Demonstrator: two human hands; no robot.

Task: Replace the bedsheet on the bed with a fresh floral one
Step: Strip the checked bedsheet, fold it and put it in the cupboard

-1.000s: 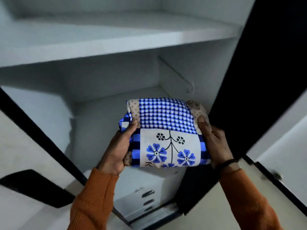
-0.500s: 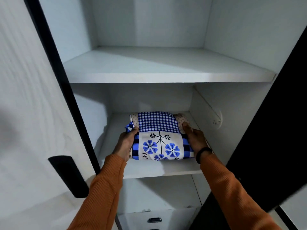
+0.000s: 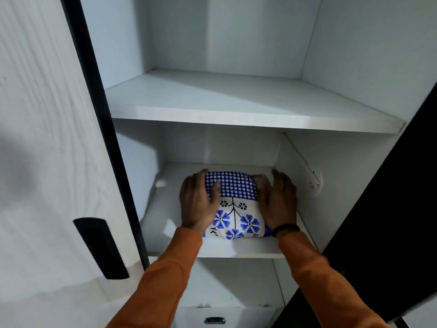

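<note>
A folded bedsheet [image 3: 234, 210], blue gingham with blue flowers on white, lies on the lower shelf [image 3: 236, 251] of an open wardrobe. My left hand [image 3: 198, 203] lies flat over its left side, fingers stretched forward onto the gingham part. On the bundle's right side rests my right hand [image 3: 279, 202], its fingers straight and pointing to the back of the shelf. Neither hand curls round the cloth. Both sleeves are orange, and a dark band sits on the right wrist.
The upper shelf [image 3: 236, 119] holds nothing. The white left door [image 3: 47, 162] stands open with a black handle [image 3: 101, 247]. A dark door [image 3: 390, 209] stands at the right. Below is a drawer with a metal pull [image 3: 214, 320].
The folded sheet went from being held in the air to lying on the lower shelf. Both hands let go of its sides and now lie flat on top.
</note>
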